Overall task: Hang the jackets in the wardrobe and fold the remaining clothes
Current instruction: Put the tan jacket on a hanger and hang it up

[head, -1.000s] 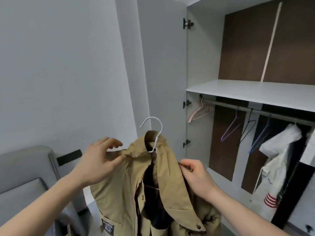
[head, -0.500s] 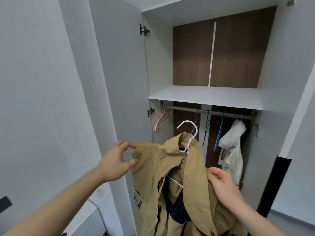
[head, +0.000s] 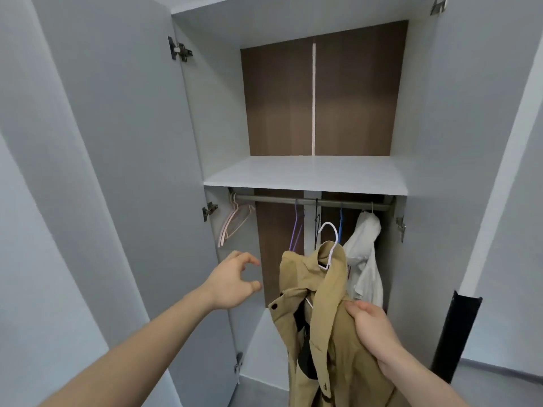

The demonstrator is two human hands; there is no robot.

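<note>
Jacket (head: 329,333) hung lengthwise downward, hanger (head: 330,245) hook pointing up, gripped by right hand (head: 371,333); left hand (head: 235,284) loosely spread beside it, empty.

Two bare forearms enter from 7 and 5 o'clock; the left hand (head: 232,284) and right hand (head: 371,333) wear no gloves, rings or sleeves.

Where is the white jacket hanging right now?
In the head view, the white jacket hangs at the right end of the wardrobe rail, just behind and right of the tan jacket that the right hand holds.
</note>
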